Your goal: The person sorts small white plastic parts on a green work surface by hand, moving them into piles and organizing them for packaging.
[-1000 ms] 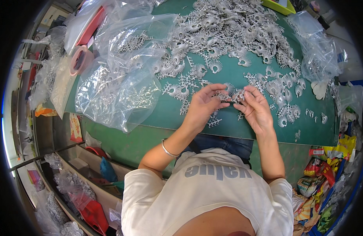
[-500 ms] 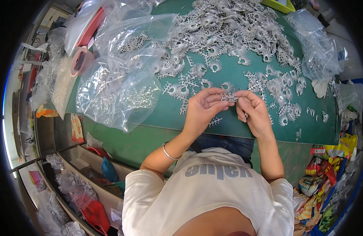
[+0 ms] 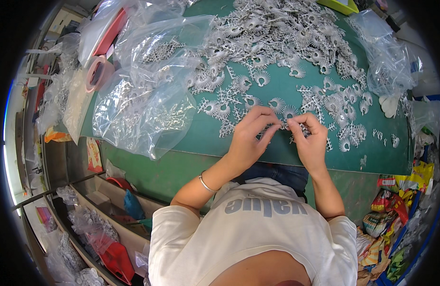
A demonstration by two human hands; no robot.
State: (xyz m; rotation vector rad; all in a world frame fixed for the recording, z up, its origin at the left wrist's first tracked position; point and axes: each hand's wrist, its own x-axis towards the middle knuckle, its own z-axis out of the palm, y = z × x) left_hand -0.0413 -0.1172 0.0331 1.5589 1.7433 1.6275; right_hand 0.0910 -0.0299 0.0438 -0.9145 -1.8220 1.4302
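Note:
My left hand hovers over the near part of the green table, thumb and forefinger pinched together. Facing it, my right hand has its thumb and fingers bent in a pinch too. The two sets of fingertips almost meet, and whatever small silver bit lies between them is too small to name. Silvery branched pieces show around the right fingers; whether they are held or lie on the table I cannot tell. Just beyond the fingertips lies a fan-shaped silver piece, with another fan-shaped piece beside it.
A big heap of silver pieces covers the back of the green table. A smaller cluster lies at right. Clear plastic bags with silver pieces spread over the left side; another clear bag sits at far right, near a yellow-green tray.
The silver branched piece that showed between my fingertips no longer shows clearly there. My hands have shifted slightly, and a fan-shaped piece beyond them is now less covered.

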